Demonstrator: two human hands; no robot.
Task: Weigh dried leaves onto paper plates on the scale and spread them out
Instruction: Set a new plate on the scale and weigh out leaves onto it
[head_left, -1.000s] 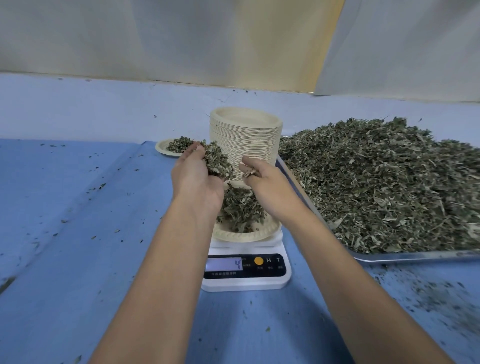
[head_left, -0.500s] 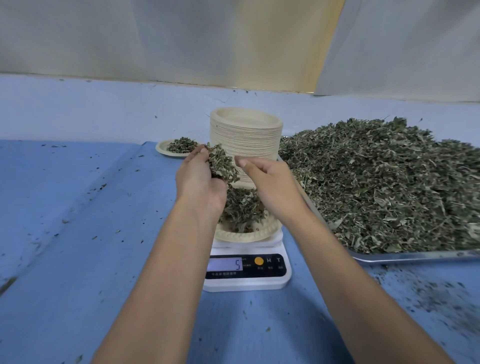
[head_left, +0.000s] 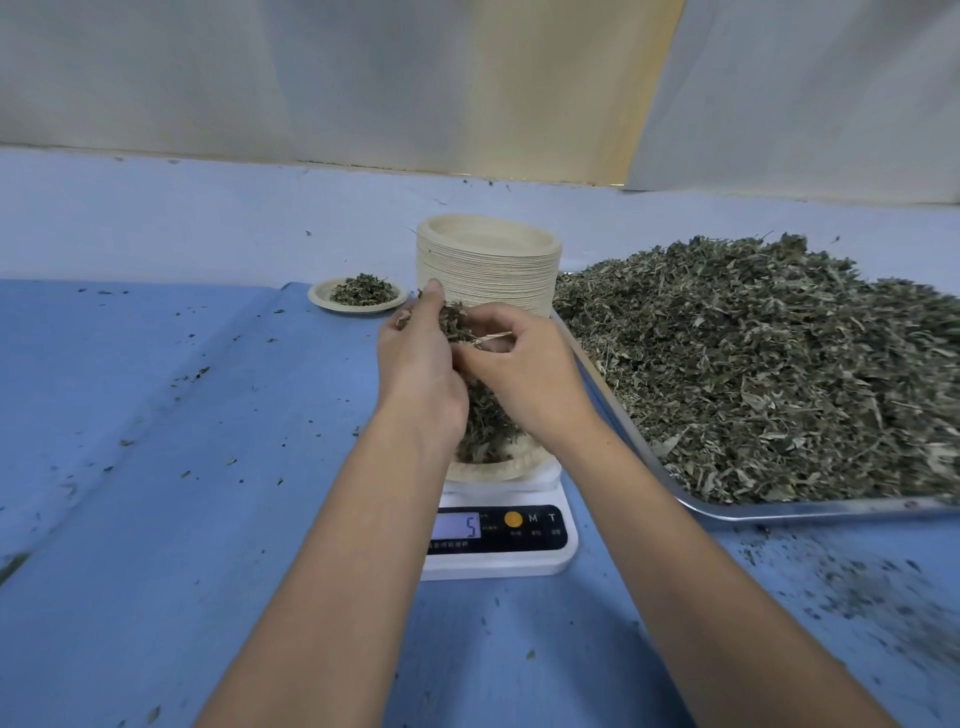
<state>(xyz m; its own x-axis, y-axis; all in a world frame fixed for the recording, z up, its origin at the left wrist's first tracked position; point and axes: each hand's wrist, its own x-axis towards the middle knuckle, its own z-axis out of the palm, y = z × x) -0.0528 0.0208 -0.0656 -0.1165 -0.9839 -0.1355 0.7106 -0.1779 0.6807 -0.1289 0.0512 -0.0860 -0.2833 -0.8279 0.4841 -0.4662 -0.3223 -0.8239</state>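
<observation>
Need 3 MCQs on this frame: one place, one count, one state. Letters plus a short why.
1. Where does the tray of loose leaves lie from the scale?
A) left B) right C) in front

2. How many paper plates hold leaves?
A) two B) one C) four

3. The left hand is:
A) empty, fingers straight B) clenched, empty C) holding a clump of leaves

Key:
1 B: the tray sits to the right of the scale.
2 A: the plate on the scale and the far plate both hold leaves.
3 C: its fingers curl round the clump of leaves above the scale, and the right hand pinches at it.
</observation>
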